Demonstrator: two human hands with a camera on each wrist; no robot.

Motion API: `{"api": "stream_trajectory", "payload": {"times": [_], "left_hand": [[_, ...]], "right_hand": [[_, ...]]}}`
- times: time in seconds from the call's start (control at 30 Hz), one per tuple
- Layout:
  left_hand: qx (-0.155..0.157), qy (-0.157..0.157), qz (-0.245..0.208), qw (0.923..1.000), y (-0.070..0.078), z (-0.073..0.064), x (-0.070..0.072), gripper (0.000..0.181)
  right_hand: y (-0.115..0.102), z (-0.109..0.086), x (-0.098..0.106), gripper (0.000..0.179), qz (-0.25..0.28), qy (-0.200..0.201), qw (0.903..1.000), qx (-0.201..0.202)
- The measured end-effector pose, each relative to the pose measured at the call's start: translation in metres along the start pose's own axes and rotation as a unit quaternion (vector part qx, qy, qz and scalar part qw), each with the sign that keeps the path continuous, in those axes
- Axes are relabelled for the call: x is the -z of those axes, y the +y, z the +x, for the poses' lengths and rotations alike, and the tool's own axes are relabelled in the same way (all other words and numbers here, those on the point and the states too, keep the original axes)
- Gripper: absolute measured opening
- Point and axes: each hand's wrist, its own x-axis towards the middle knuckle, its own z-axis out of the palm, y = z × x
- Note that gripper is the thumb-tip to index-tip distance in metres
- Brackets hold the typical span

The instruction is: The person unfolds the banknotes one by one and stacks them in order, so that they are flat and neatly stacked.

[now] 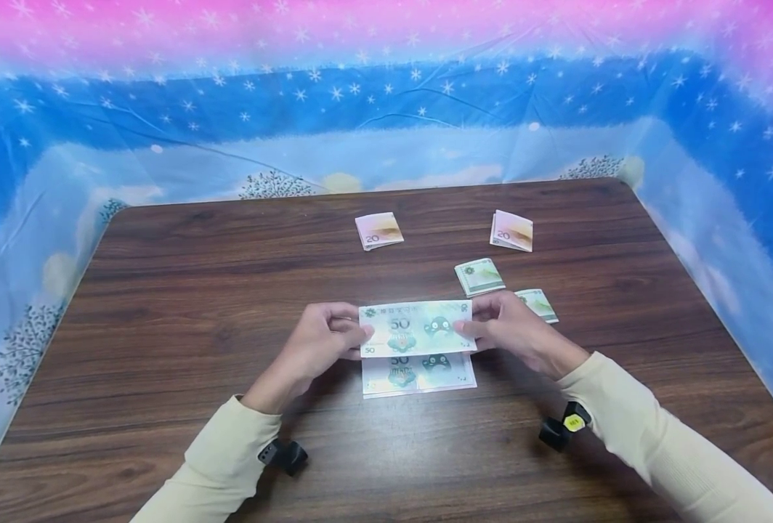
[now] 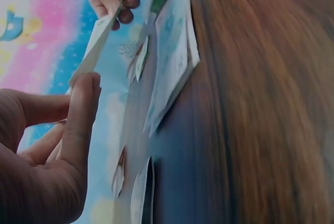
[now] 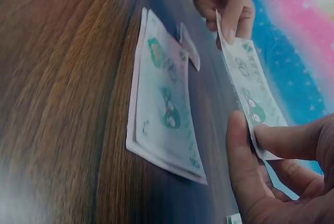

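Observation:
A flat green play banknote [image 1: 415, 325] marked 50, with a cartoon penguin, is stretched between both hands. My left hand [image 1: 321, 338] pinches its left end between thumb and fingers, and my right hand [image 1: 514, 330] pinches the other end the same way. In the right wrist view the held banknote [image 3: 245, 72] is raised off the table. Below it lies a small stack of flat 50 notes [image 3: 162, 98], their edges slightly offset. From the head view, the held note covers the upper part of this stack [image 1: 419, 374].
Two folded 20 notes [image 1: 378, 231] [image 1: 512, 231] lie toward the table's far side. A folded green note [image 1: 479, 277] lies beyond my right hand; another [image 1: 540, 305] is partly hidden by it. A snowflake-patterned cloth [image 1: 386, 94] surrounds the brown wooden table [image 1: 197, 276].

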Motion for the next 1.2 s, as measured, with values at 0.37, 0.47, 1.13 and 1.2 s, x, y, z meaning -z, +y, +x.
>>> {"api": "stream_trajectory", "payload": {"times": [0.37,0.47,1.13,1.2], "left_hand": [[-0.047,-0.042,0.216,0.9743,-0.002,-0.007,-0.002,0.029],[-0.041,-0.043,0.249,0.9667,-0.003,-0.006,-0.004,0.033],[-0.11,0.009,0.429,0.8966,-0.007,-0.004,-0.014,0.022],[-0.122,0.015,0.436,0.8913,-0.007,-0.004,-0.014,0.023]], "right_hand": [[0.008,-0.002,-0.002,0.022,-0.068,0.0,0.9976,0.01],[0.012,-0.001,-0.006,0.023,-0.074,-0.011,0.9971,0.013],[0.016,0.001,-0.015,0.027,-0.217,0.005,0.9756,0.037],[0.016,0.001,-0.015,0.028,-0.24,0.014,0.97,0.037]]}}
